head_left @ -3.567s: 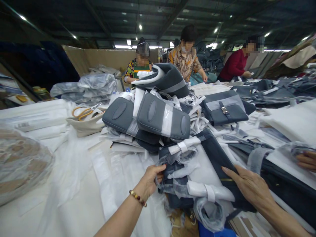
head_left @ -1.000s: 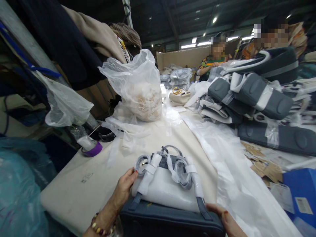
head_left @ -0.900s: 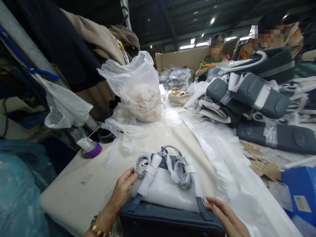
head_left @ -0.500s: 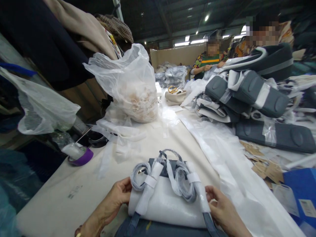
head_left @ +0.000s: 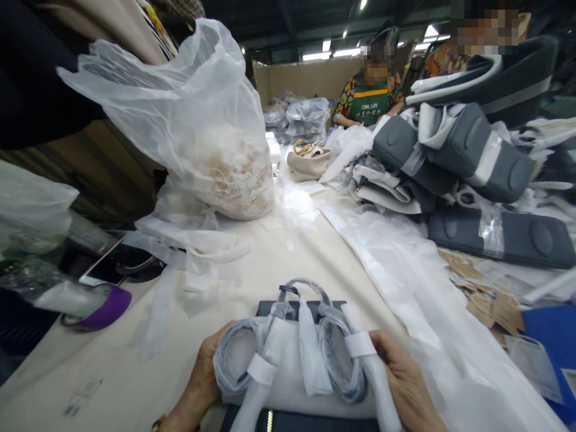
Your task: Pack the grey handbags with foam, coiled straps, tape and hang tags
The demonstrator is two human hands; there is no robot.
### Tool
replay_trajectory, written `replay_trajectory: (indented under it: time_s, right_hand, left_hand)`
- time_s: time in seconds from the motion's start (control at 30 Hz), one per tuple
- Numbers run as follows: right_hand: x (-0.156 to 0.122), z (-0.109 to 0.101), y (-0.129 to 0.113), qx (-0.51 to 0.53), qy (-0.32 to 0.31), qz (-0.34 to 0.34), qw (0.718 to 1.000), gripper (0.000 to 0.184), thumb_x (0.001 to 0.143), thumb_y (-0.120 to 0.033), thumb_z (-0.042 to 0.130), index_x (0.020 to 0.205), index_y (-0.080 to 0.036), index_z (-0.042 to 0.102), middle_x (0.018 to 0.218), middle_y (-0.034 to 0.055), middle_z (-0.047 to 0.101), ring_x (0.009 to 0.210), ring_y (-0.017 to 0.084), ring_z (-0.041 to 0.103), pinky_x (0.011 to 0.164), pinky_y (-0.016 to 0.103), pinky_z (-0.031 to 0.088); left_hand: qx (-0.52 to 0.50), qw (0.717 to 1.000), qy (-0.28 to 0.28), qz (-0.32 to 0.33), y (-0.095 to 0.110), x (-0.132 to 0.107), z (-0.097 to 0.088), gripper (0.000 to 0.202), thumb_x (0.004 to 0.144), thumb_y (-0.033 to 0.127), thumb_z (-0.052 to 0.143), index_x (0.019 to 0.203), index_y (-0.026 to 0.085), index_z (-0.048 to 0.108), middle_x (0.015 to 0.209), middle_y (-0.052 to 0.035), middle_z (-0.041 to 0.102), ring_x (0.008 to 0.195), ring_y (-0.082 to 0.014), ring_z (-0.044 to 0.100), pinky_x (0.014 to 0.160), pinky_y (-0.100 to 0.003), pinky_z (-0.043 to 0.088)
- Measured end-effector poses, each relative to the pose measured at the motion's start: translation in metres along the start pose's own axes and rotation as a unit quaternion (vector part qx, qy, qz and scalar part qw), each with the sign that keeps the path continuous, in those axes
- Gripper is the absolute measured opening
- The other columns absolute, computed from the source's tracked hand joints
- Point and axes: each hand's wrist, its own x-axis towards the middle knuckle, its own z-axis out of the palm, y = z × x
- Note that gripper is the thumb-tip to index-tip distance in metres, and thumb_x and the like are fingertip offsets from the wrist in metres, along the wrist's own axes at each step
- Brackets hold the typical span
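A dark blue-grey handbag [head_left: 306, 421] lies at the table's near edge, with white padding sheet [head_left: 288, 375] over it. Its straps are wrapped in white film and coiled into loops [head_left: 238, 354] on both sides, held by white bands. A thin handle [head_left: 310, 282] stands up at the far end. My left hand [head_left: 209, 366] grips the bag's left side, its fingertips hidden behind the coiled strap. On the right side, my right hand [head_left: 398, 375] holds the bag near the wrapped strap, thumb on top and the other fingers mostly hidden.
A big translucent plastic bag [head_left: 225, 150] of scraps stands at back left. Purple tape [head_left: 101, 309] lies on the left. White film sheets [head_left: 405, 276] run along the right, beside stacked dark bags [head_left: 477, 150]. A beige pouch [head_left: 308, 165] sits farther back. Two people [head_left: 371, 96] are beyond.
The handbag has tipped and turned up between my hands, showing a gold zip at the near edge. My view has shifted nearer the table. The far person's hands have lowered.
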Motion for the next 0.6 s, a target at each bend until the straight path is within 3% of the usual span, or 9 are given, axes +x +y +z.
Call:
replay_trajectory:
  time_s: [0.1,0.2,0.33,0.43,0.5,0.6]
  right_hand:
    - [0.004,0.005,0.002,-0.013,0.037,-0.008,0.999,0.02,0.079,-0.04,0.047,0.07,-0.022,0.048,0.066,-0.0029,0.053,0.06,0.014,0.047,0.054,0.023,0.038]
    - [0.009,0.005,0.001,-0.032,0.026,-0.009,0.999,0.024,0.081,-0.044,0.047,0.071,-0.022,0.049,0.066,-0.0029,0.051,0.061,0.014,0.047,0.054,0.024,0.038]
    - [0.014,0.004,-0.002,-0.04,0.036,-0.003,0.999,0.027,0.077,-0.047,0.051,0.069,-0.021,0.052,0.062,-0.0029,0.052,0.059,0.015,0.048,0.052,0.024,0.038]
    - [0.015,0.004,-0.003,-0.044,0.044,-0.003,0.998,0.027,0.075,-0.047,0.052,0.068,-0.021,0.052,0.06,-0.0032,0.051,0.057,0.014,0.048,0.051,0.023,0.038]
    - [0.015,0.005,-0.001,-0.05,0.047,-0.004,0.998,0.025,0.074,-0.046,0.052,0.067,-0.022,0.052,0.059,-0.0036,0.05,0.057,0.014,0.047,0.051,0.023,0.038]
    - [0.016,0.007,0.001,-0.065,0.05,-0.008,0.997,0.022,0.074,-0.044,0.052,0.07,-0.021,0.052,0.06,-0.004,0.051,0.057,0.014,0.047,0.052,0.023,0.038]
  left_hand:
    - [-0.013,1.0,-0.002,0.012,-0.003,0.007,0.005,0.019,0.052,0.04,0.067,0.059,0.023,0.066,0.065,-0.0027,0.067,0.068,-0.0241,0.06,0.065,-0.028,0.051]
    - [0.008,0.999,0.023,0.04,-0.012,0.014,0.008,0.018,0.055,0.038,0.068,0.065,0.023,0.066,0.068,-0.0032,0.065,0.071,-0.0247,0.059,0.069,-0.029,0.049]
    - [0.053,0.996,0.034,0.06,-0.023,0.021,0.009,0.013,0.054,0.033,0.07,0.058,0.024,0.062,0.064,-0.0031,0.06,0.067,-0.0234,0.055,0.066,-0.028,0.046]
    - [0.104,0.988,0.074,0.089,-0.023,0.02,0.005,0.01,0.054,0.026,0.069,0.058,0.023,0.06,0.061,0.0001,0.056,0.063,-0.0193,0.051,0.06,-0.024,0.043]
    - [0.095,0.991,0.074,0.054,-0.017,0.016,0.001,0.01,0.052,0.022,0.068,0.059,0.022,0.06,0.056,0.0033,0.054,0.057,-0.0162,0.049,0.053,-0.022,0.039]
    - [0.025,0.996,-0.042,-0.068,0.0,0.01,-0.004,0.007,0.056,0.023,0.065,0.06,0.018,0.063,0.053,0.0041,0.057,0.054,-0.0155,0.052,0.053,-0.022,0.041]
